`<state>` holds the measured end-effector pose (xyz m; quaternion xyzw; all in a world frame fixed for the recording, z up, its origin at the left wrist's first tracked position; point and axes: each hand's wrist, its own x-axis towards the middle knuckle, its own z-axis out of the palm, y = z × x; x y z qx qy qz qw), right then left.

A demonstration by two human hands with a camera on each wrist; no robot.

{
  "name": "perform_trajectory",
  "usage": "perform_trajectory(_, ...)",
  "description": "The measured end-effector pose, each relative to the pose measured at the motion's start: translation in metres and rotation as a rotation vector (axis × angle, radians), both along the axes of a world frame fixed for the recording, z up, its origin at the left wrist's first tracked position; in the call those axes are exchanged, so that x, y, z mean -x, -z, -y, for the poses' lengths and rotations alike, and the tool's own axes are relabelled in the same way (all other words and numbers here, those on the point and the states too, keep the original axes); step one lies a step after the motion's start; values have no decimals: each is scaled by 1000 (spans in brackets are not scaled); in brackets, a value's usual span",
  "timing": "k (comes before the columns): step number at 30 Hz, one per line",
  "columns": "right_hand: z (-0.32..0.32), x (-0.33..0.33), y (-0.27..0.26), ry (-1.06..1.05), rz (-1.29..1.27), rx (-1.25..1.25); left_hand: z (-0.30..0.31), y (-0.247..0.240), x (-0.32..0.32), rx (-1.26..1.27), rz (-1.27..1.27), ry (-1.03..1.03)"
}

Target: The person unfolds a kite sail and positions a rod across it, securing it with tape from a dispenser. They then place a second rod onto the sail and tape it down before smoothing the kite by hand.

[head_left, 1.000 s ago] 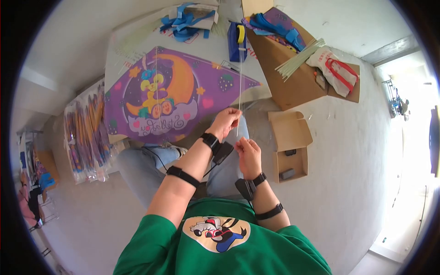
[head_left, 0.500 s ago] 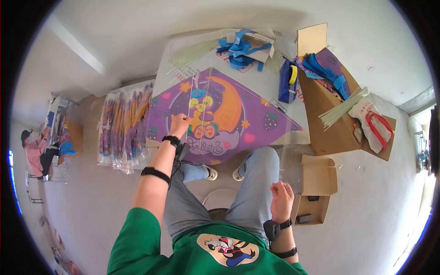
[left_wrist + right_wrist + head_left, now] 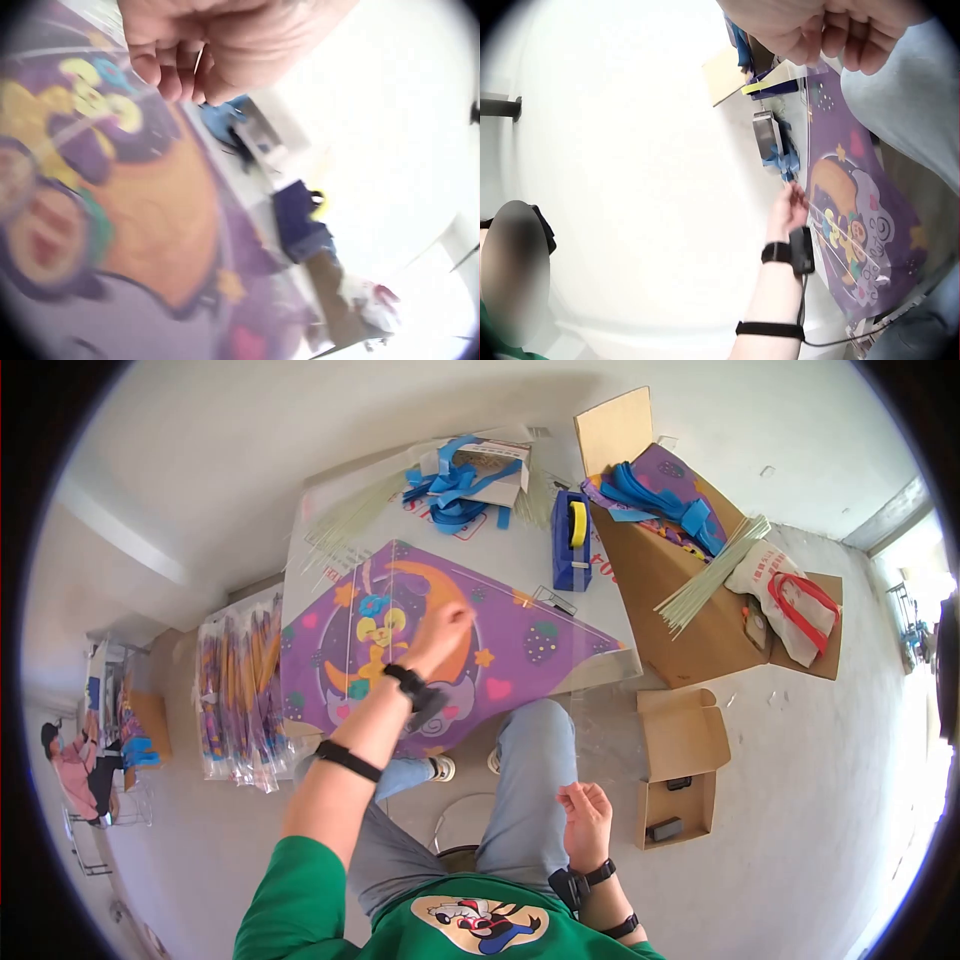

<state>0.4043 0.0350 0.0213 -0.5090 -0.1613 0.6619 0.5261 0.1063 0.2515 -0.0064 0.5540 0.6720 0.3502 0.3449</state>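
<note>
My left hand (image 3: pixel 446 635), blurred, hovers over the middle of a purple kite sheet (image 3: pixel 520 680) printed with a cartoon animal on an orange moon. Its fingers (image 3: pixel 171 79) bend loosely, with nothing visible between them. Two thin pale rods (image 3: pixel 350 630) lie lengthwise across the print. Above my right thigh, my right hand (image 3: pixel 588 818) pinches thumb against forefinger. A clear strip (image 3: pixel 799 73) reaches its fingertips in the right wrist view, though its pinched end is hidden.
Behind the sheet lie blue ribbons (image 3: pixel 455 490) and a blue tape dispenser (image 3: pixel 572 540). A large cardboard box (image 3: pixel 690 605) bears pale sticks (image 3: pixel 712 575). An open small box (image 3: pixel 680 760) sits at right, bagged kites (image 3: pixel 240 690) at left. Another person (image 3: pixel 75 765) sits far left.
My left hand was beside my right with a thin rod, then went to the sheet's left part and now swings right across it. My right hand moved right, then slightly back. A second rod now lies on the sheet.
</note>
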Motion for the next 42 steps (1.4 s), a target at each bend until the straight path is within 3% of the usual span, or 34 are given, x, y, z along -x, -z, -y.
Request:
perform_trajectory(2,1,-1,0,-5,19,-20,-34,7,-55,145,475,91)
perform_trajectory(5,0,-6,-10,-11,68,-38,-81,12,-115,227,658,144)
perform_trajectory(11,2,-13,-13,-27,148,-59,-131,25,-164,293,1178,-195)
perform_trajectory(21,10,-19,7,-45,120,16,-137,40,-160,265,1181,-181)
perform_trajectory(26,7,-26,8,-49,228,28,-133,43,-164,244,1130,-168)
perform_trajectory(28,10,-33,12,-53,281,20,-131,65,-167,372,974,-59)
perform_trajectory(30,9,-44,12,-40,337,17,-132,75,-162,356,1074,-77)
perform_trajectory(32,10,-64,5,-19,377,5,-122,69,-143,191,1363,-34)
perform_trajectory(34,2,-82,-5,-54,455,10,-102,37,-113,186,1353,-19)
perform_trajectory(42,-67,-87,-10,-193,502,-29,-32,28,28,79,1364,-188)
